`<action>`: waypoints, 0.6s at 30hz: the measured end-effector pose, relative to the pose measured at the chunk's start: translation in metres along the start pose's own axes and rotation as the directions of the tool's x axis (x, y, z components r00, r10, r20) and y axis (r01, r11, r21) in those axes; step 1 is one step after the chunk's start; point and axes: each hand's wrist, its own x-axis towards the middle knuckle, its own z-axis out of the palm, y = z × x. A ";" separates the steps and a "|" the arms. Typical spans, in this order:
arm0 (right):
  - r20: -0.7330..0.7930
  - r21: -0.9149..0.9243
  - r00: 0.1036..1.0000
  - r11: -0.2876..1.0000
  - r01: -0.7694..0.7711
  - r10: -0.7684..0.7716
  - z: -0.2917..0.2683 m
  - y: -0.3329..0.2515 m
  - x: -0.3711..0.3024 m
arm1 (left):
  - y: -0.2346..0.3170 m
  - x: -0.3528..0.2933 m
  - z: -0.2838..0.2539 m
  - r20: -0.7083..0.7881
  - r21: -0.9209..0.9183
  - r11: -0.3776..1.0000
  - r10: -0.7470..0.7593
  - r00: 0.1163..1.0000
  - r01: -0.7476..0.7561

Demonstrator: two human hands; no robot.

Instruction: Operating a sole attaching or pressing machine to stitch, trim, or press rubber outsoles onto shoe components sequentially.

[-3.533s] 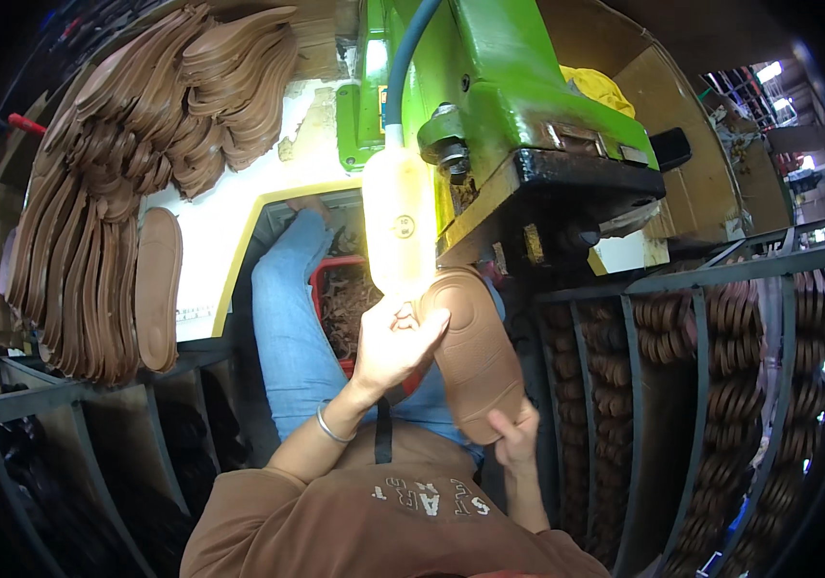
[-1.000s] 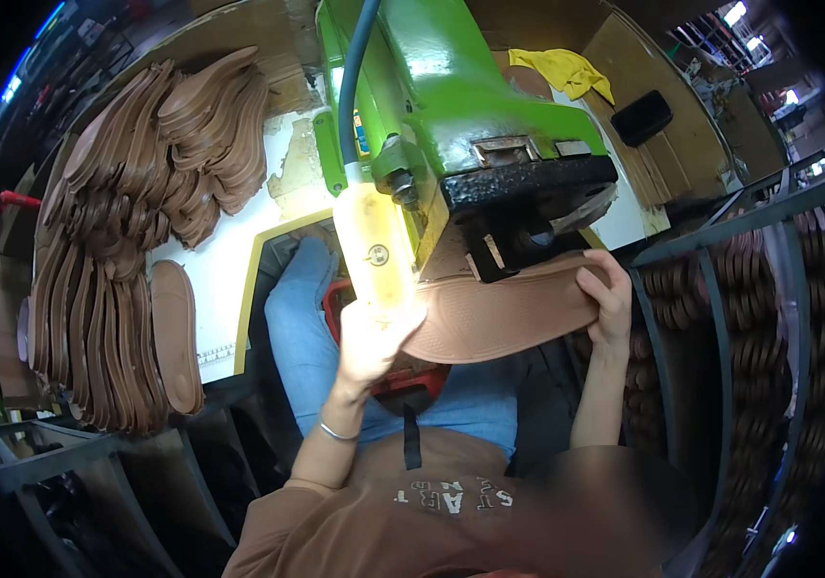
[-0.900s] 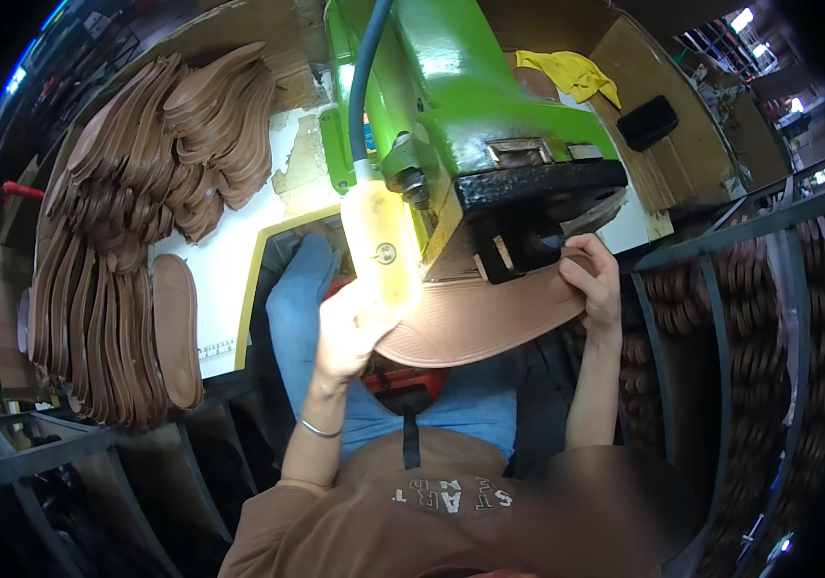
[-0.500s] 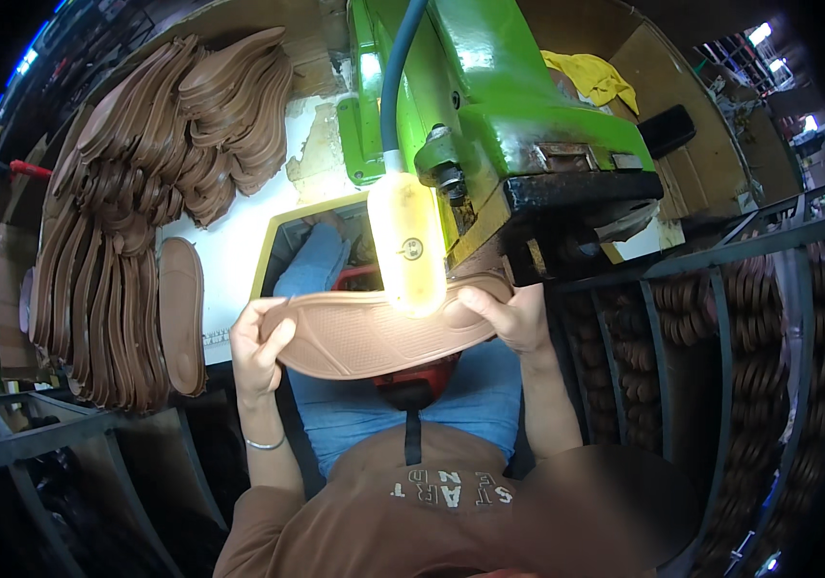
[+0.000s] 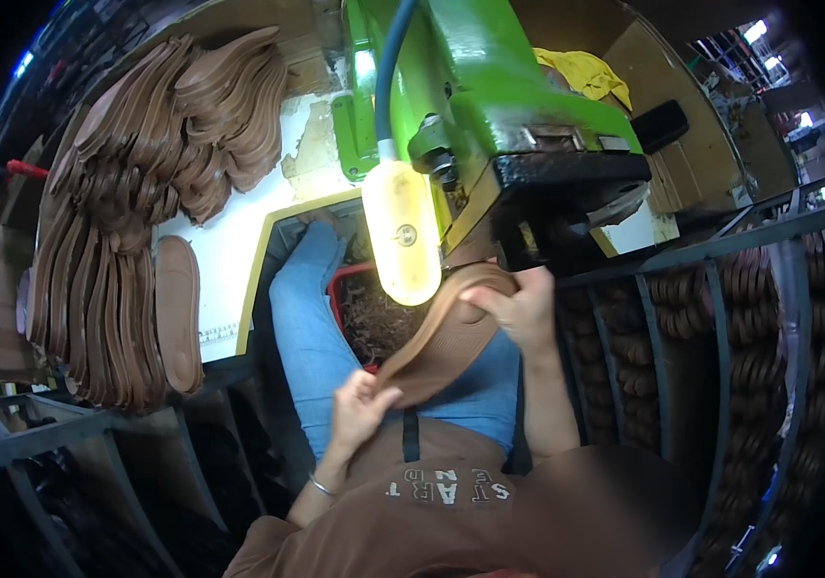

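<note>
Between my two hands is a brown shoe sole (image 5: pixel 446 352), tilted on a slant with its edge turned up. My left hand (image 5: pixel 359 409) pinches its lower left end, close to my lap. At the other end my right hand (image 5: pixel 520 306) grips it, thumb on the upper face. That right end sits just beneath the black head of the green machine (image 5: pixel 528 125); whether it touches the machine I cannot tell. A glowing yellow lamp (image 5: pixel 403 236) hangs just above the sole's upper edge.
Stacks of brown soles (image 5: pixel 104 299) cover the white table's left side, with a single sole (image 5: pixel 178 313) lying beside them. A red bin (image 5: pixel 374 318) of brown trimmings stands between my knees. Metal racks (image 5: pixel 658 356) with soles flank me on the right. A yellow cloth (image 5: pixel 586 75) lies behind the machine.
My left hand has swung down and right toward my lap, turning the sole from nearly level to a steep slant. My right hand stays near the machine head. The red bin's contents now show.
</note>
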 end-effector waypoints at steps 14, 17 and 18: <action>-0.272 0.115 0.950 0.975 0.189 -0.152 -0.087 0.035 -0.049 | 0.067 0.067 0.011 -0.284 -0.037 0.802 0.563 0.776 -0.596; -0.289 0.081 0.945 0.980 0.183 -0.153 -0.089 0.037 -0.046 | 0.062 0.070 0.014 -0.299 -0.094 0.814 0.527 0.796 -0.574; -0.288 0.083 0.945 0.979 0.185 -0.154 -0.089 0.037 -0.045 | 0.063 0.071 0.014 -0.300 -0.091 0.813 0.528 0.794 -0.575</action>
